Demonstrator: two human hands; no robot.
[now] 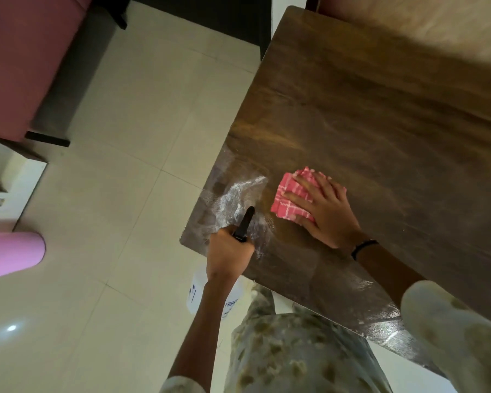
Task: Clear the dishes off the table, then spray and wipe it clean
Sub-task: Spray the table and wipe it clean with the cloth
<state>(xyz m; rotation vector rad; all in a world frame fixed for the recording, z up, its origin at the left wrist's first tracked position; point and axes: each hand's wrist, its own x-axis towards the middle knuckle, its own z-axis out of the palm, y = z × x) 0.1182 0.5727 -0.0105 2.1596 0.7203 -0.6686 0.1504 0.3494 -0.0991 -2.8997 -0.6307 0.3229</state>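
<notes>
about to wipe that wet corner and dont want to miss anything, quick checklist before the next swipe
1. Dishes off the table: ok, none on the part in view.
2. Spray laid down: ok, wet foam patch near the corner.
3. Cloth ready: ok, right hand lies flat on the pink checked cloth.
4. Cloth on the foam: not ok, it sits beside it.
5. Spray bottle secure: ok, left hand grips its black trigger head.
6. Bottle level: cannot tell.
</notes>
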